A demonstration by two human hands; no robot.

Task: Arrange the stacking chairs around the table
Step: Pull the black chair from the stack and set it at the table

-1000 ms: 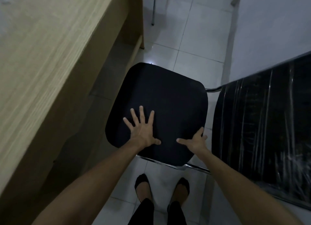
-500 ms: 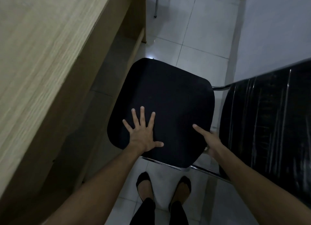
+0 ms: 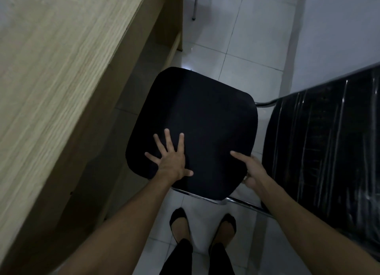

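While left hand (image 3: 171, 161) lies flat, fingers spread, on black chair seat (image 3: 197, 120), right hand (image 3: 251, 172) clasps seat's right edge. Chair just right of table (image 3: 61, 69), beside wrapped chair (image 3: 324, 147). Step: positioning. Next likely: slide toward table.

Pale glossy tiled floor (image 3: 236, 54) with thin grey grout lines, catching a small bright glint near the front edge of the dark seat. Light wood-grain laminate table (image 3: 61, 73) along the left, its side panel reaching down to the tiles. Black padded stacking chair with chrome tube frame (image 3: 197, 118) standing on the tiles just beside the table. Second black chair wrapped in shiny clear plastic (image 3: 320, 147) close at the right. Thin metal leg of some further piece (image 3: 194, 7) planted on the tiles at the top. Two feet in black flat shoes (image 3: 202, 227) set side by side at the bottom, just behind the padded seat.
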